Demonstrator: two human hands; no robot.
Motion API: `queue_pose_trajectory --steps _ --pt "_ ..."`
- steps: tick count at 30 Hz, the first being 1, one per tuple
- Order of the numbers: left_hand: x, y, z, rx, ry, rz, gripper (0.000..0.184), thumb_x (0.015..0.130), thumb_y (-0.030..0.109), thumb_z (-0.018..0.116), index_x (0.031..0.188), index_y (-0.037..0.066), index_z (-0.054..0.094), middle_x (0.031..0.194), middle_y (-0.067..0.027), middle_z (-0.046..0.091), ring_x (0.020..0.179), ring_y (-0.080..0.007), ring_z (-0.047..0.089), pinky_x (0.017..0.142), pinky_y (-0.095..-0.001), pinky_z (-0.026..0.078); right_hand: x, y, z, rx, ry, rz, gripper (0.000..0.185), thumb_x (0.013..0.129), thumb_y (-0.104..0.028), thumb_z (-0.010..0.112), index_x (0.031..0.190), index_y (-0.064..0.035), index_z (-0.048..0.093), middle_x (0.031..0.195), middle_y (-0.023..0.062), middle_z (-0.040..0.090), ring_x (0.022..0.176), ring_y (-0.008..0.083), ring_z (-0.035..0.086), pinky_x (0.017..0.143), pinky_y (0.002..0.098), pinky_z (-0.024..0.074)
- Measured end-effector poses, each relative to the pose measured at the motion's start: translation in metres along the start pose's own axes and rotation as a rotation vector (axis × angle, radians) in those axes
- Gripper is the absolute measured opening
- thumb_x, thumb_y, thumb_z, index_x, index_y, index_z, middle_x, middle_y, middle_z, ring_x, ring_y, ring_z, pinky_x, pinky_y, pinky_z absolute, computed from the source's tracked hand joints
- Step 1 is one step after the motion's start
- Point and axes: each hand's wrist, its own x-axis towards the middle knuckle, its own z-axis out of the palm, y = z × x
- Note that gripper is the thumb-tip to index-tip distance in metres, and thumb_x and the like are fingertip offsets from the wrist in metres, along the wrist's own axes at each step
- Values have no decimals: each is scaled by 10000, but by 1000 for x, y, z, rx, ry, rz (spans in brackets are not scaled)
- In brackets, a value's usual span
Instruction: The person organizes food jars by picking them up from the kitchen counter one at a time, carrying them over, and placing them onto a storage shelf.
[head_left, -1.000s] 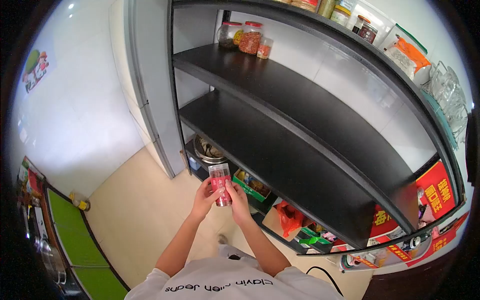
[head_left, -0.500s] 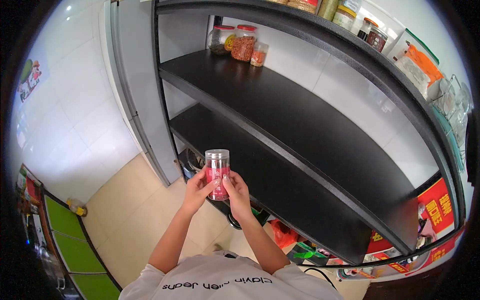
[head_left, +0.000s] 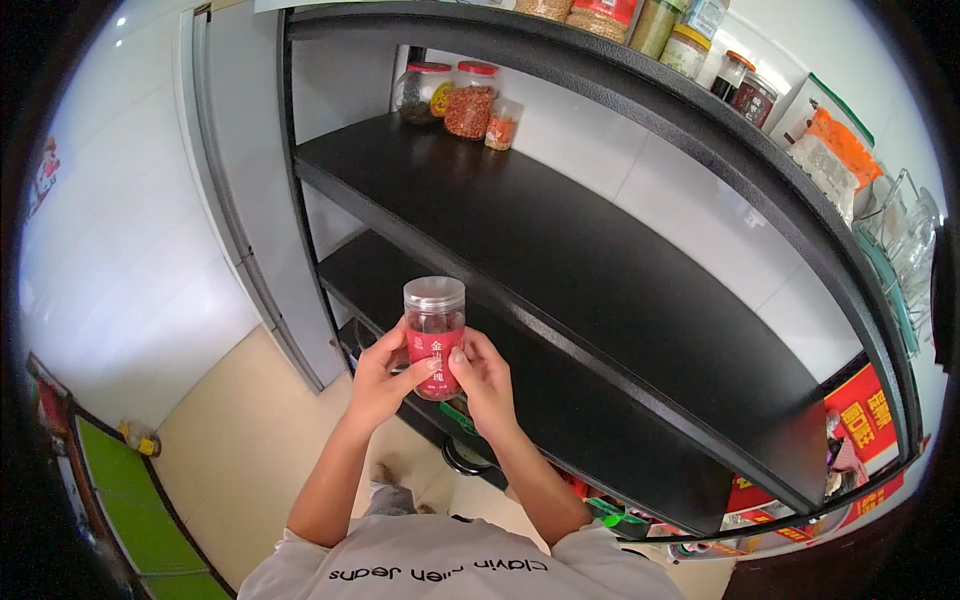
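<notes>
Between my two hands, in front of the black shelves, is a clear jar [head_left: 435,315] with a silvery lid and a red label with white characters. Dark contents show through its upper wall. My left hand [head_left: 383,378] wraps the jar's left side, its thumb across the label. On the other side my right hand [head_left: 482,382] grips it, thumb pressed to the label's right edge. The jar stands upright, lid up, held in the air near the middle shelf's left end.
The upper black shelf [head_left: 560,260] bears a red-lidded jar [head_left: 470,100], another red-lidded jar [head_left: 421,93] and a small jar [head_left: 503,126] at its far left. More jars and bags line the top shelf [head_left: 600,85]. Red boxes [head_left: 865,415] stand at the right end. A green-fronted cabinet [head_left: 125,500] is lower left.
The jar has risen slightly and looks larger, with its lid more visible. Both hands keep their hold. The view has shifted, and a foot now shows below.
</notes>
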Motion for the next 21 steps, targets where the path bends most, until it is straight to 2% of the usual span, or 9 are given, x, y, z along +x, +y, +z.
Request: queue_pose_trajectory --steps 6,10,13,14,15,16,17,18,21 --pt "54 19 -21 85 -185 27 715 792 128 738 1399 7 381 1199 -74 592 1079 -166 570 984 -335 414 36 -12 -3 -391 -3 -78 493 971 -239 497 1364 21 351 1256 183 537 1178 247 520 997 351 382" --pt "98 25 -34 99 -292 46 732 802 100 724 1417 4 341 1253 -100 557 1119 -177 549 1000 -350 401 69 -32 0 -774 -36 -93 519 994 -288 412 1394 16 281 1273 258 501 1171 382 520 966 388 413" --pt "135 20 -36 34 -355 45 784 822 77 699 1455 13 242 1282 -121 528 1133 -180 539 989 -347 408 96 -43 6 -866 72 -97 520 993 -287 412 1394 20 290 1284 255 498 1181 387 512 973 399 409" --pt "147 19 -35 5 -361 42 791 827 77 693 1460 16 224 1282 -123 526 1136 -179 537 986 -345 410 105 -42 3 -924 136 -168 525 978 -279 454 1390 17 319 1295 251 495 1197 388 498 985 401 401" --pt "159 18 -37 -24 -366 41 799 832 76 688 1466 18 206 1282 -124 523 1138 -179 535 983 -342 412 113 -42 2 -1065 248 -405 506 938 -202 536 1365 17 376 1308 238 494 1201 369 502 992 397 396" --pt "171 17 -41 -123 -403 -19 801 841 74 680 1469 25 185 1281 -132 515 1153 -182 525 984 -343 415 110 -57 13 -1176 385 -538 474 865 -53 609 1307 20 454 1319 178 507 1179 243 528 1016 364 386" --pt "181 14 -44 -106 -423 6 796 841 73 679 1468 25 190 1286 -135 510 1159 -183 521 986 -346 416 100 -77 25 -1258 418 -757 411 821 -3 624 1220 16 528 1219 178 570 1140 230 561 1000 371 405" --pt "192 12 -44 -89 -442 35 791 842 72 678 1466 25 194 1291 -137 504 1166 -184 517 988 -348 416 80 -80 35 -1064 526 -894 342 824 -33 609 1163 0 575 1143 183 618 1076 254 580 922 374 445" --pt "218 -4 -44 -141 -508 16 786 840 78 681 1461 21 202 1324 -149 478 1199 -198 495 1008 -361 404 41 -73 63 -902 319 -1385 332 811 -40 611 1139 0 577 1115 183 615 1048 264 582 898 376 452"
